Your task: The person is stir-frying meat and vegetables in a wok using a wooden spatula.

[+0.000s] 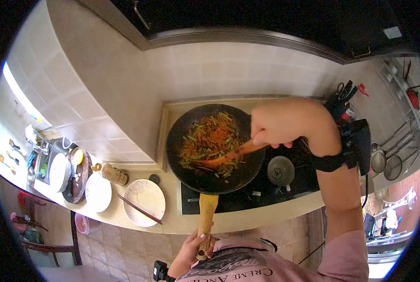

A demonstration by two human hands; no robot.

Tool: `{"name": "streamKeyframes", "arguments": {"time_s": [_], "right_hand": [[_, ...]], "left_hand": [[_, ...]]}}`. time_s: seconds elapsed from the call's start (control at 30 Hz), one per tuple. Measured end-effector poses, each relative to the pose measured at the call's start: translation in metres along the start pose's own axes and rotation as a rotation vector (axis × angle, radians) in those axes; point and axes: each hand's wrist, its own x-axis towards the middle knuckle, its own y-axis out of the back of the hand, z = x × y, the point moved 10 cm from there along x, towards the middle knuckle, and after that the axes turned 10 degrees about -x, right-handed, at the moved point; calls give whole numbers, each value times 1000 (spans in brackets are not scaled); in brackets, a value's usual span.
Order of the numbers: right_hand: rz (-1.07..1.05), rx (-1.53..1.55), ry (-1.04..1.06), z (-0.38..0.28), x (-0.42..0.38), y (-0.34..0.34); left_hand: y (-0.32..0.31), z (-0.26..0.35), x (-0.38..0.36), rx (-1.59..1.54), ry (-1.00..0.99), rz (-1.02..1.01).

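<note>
A dark wok point(181, 174) rests on the stove, holding shredded orange and green vegetables point(210, 136). My left hand point(196, 246) is closed around the wok's wooden handle point(208, 207), close to its end. Above the wok's right side, my right hand point(278, 124) grips a wooden spatula point(240, 151). The spatula's blade lies among the vegetables, tilted down to the left. Part of the spatula's handle is hidden inside my right fist.
Left of the stove point(228, 202) stand a white bowl point(146, 197) with chopsticks point(139, 209) across it, more white dishes point(98, 192) and a knife point(70, 190). A small grey pan point(280, 170) is right of the wok. Ladles point(379, 160) hang at right.
</note>
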Motion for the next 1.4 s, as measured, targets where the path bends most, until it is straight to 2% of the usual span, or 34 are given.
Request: {"name": "streamKeyframes", "arguments": {"time_s": [0.17, 0.37, 0.5, 0.53, 0.63, 0.67, 0.77, 0.9, 0.97, 1.0, 1.03, 1.2, 1.3, 1.33, 1.4], "right_hand": [[-114, 42, 130, -5, -12, -1], [-20, 84, -42, 22, 7, -19], [-32, 239, -60, 28, -29, -28], [-56, 278, 4, 25, -32, -35], [11, 344, -21, 37, -24, -60], [88, 328, -142, 49, -21, -72], [196, 360, -20, 42, -39, -82], [432, 563, -124, 44, -62, -98], [414, 542, -140, 42, -47, -123], [497, 454, -76, 34, -44, -123], [494, 390, -26, 25, -47, -123], [623, 406, -215, 32, -94, -122], [743, 185, -346, 31, -114, -123], [827, 178, -296, 36, -113, -133], [734, 41, -397, 50, -96, -160]], "left_hand": [[-2, 5, 0, 37, -36, 4], [7, -1, 3, 42, -22, -8], [7, 1, 3, 73, -10, 30], [5, 2, 3, 92, -7, 26], [7, -3, 7, 28, 19, -93], [4, -2, 6, 28, 20, -105], [-2, 0, 4, 44, 17, -130], [6, -3, 10, 63, 24, -155], [8, -4, 10, 53, 39, -166], [6, -3, 9, 54, 46, -167], [4, -2, 9, 54, 54, -169], [0, -4, 12, -48, 124, -275], [6, -8, 21, -77, 109, -273], [8, -10, 25, -90, 98, -271], [6, -13, 29, -110, 98, -315]]}}
